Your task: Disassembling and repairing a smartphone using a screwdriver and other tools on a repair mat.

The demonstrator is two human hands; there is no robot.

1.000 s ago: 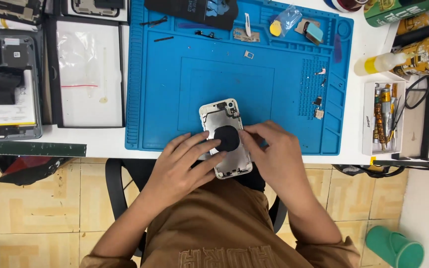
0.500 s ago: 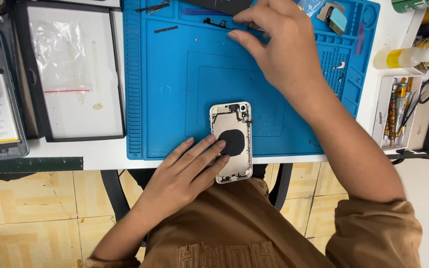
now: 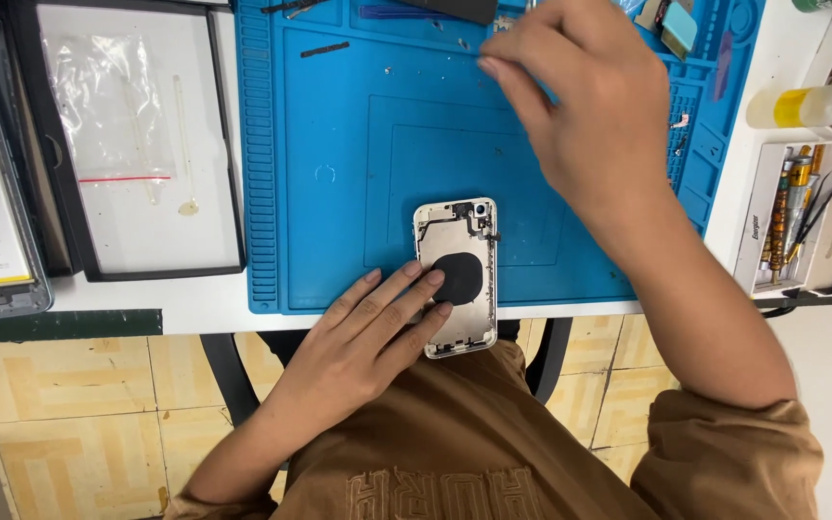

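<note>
Counter (image 3: pixel 195 306): white top, seen from above, its near edge running across the middle of the view.
Blue mat (image 3: pixel 339 193): large ridged work mat lying flat on the counter, small screws and dark strips scattered along its far edge.
Black-framed tray (image 3: pixel 137 144): left of the mat, just beside it, with a clear plastic bag lying inside.
Right hand (image 3: pixel 589 106): raised over the far part of the mat, fingers curled together with the tips close as in a pinch; whether anything is between them I cannot tell.
Left hand (image 3: pixel 368 332): flat and loosely spread, fingertips pressing on the phone housing's lower left part.
Phone housing (image 3: pixel 456 277): opened pale shell, inside facing up, a black round patch in its middle; it lies at the mat's near edge and overhangs the counter toward the person's lap.
Bottle (image 3: pixel 801 104): white and yellow, lying on its side right of the mat.
</note>
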